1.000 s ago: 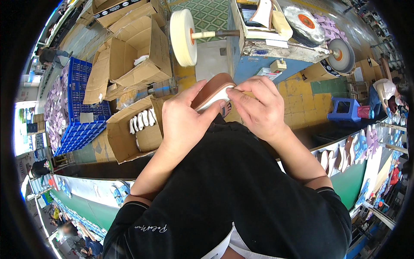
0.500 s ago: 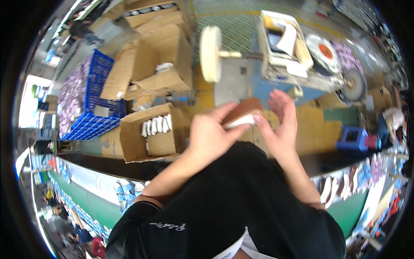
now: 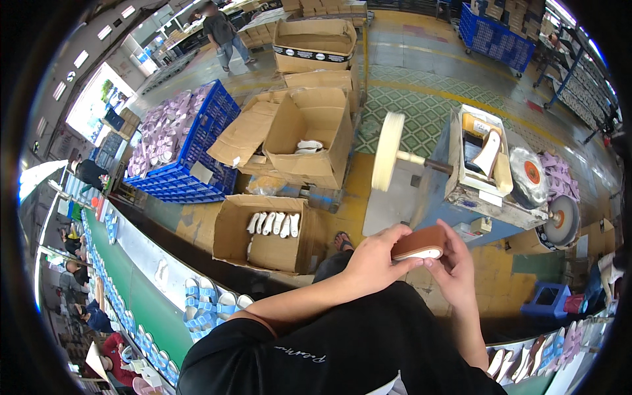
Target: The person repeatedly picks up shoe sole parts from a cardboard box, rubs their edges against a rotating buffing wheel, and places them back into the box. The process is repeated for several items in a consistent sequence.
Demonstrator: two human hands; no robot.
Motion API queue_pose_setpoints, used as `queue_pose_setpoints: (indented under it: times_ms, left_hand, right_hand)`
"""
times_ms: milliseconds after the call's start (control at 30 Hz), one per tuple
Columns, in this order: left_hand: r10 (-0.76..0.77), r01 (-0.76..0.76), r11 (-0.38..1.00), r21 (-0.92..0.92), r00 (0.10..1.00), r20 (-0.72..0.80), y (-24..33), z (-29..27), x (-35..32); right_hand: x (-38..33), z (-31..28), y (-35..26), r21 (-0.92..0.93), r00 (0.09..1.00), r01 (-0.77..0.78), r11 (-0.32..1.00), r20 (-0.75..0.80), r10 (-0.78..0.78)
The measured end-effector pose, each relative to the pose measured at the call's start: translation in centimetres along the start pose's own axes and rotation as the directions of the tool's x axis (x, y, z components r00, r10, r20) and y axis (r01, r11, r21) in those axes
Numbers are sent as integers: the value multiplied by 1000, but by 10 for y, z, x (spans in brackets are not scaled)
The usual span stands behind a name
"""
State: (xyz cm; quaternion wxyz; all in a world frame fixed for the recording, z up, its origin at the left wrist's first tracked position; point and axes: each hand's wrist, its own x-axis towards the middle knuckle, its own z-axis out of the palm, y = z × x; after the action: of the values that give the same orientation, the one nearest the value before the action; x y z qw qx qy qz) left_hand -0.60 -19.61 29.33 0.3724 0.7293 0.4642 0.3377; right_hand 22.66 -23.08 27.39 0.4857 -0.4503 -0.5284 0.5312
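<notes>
A brown shoe sole with a white face (image 3: 419, 243) is held in front of my chest, seen nearly end-on. My left hand (image 3: 376, 255) is closed on its left end, thumb along the white lower side. My right hand (image 3: 454, 263) grips the right end, its fingertips behind the brown side and its thumb at the white part. Beyond the hands stands a cream-coloured buffing wheel (image 3: 387, 151) on a shaft from a blue machine. On that machine rests a tray (image 3: 467, 176) with another white-and-brown sole (image 3: 487, 153) in it.
Left of me an open carton (image 3: 227, 234) holds several white soles, with another carton (image 3: 322, 118) behind. A blue crate (image 3: 220, 135) is full of lilac sandals. Conveyor belts (image 3: 141, 276) with blue sandals flank me. A blue stool (image 3: 545, 299) stands right; a person (image 3: 220, 33) stands far off.
The view has swung left and tilted up, and is sharper. My right hand, more spread before, has closed on the sole's right end; the left hand keeps its grip.
</notes>
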Motion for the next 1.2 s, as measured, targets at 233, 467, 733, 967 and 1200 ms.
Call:
queue_pose_setpoints:
  times_ms: [233, 467, 733, 967, 1200]
  left_hand:
    - [147, -147, 989, 7, 988, -47, 1, -3, -6]
    - [263, -265, 964, -33, 963, -52, 14, -17, -5]
    - [380, -380, 925, -23, 925, 2, 4, -12, -8]
    - [396, -396, 918, -28, 918, -8, -4, -5, -7]
    - [366, -366, 930, -47, 931, -8, -6, -4, -8]
  right_hand:
    - [-2, -3, -4, 101, 999, 31, 994, 21, -33]
    - [-1, 1, -4, 45, 994, 88, 995, 55, -91]
    - [-7, 3, 1, 47, 996, 54, 997, 74, -58]
    - [-9, 2, 4, 25, 996, 46, 999, 74, -48]
    - [-10, 4, 13, 41, 998, 23, 999, 51, -25]
